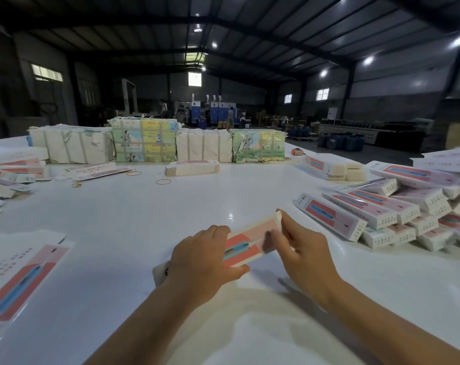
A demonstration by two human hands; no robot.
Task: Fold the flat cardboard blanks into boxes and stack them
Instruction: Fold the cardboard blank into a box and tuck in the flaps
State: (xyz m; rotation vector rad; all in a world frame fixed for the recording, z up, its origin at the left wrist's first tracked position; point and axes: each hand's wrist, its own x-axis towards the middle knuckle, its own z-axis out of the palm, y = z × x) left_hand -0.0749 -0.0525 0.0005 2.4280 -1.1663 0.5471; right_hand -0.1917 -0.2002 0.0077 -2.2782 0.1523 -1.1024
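A long narrow cardboard box [247,242], white with a pink and red panel and a blue pen picture, lies slanted just above the white table [134,222] in front of me. My left hand [202,259] grips its near half, fingers curled over the top and thumb under the front edge. My right hand [302,248] pinches the far end, with a small white end flap [278,216] sticking up by the fingertip. A heap of folded boxes [376,212] of the same print lies to the right. A flat blank [20,280] rests at the near left.
Wrapped paper bundles [144,143] line the table's far side, with a short stack of flat blanks [192,168] before them. Rubber bands [163,182] lie loose mid-table. More flat blanks [10,172] spread at the far left. Warehouse floor, blue drums and machines lie beyond.
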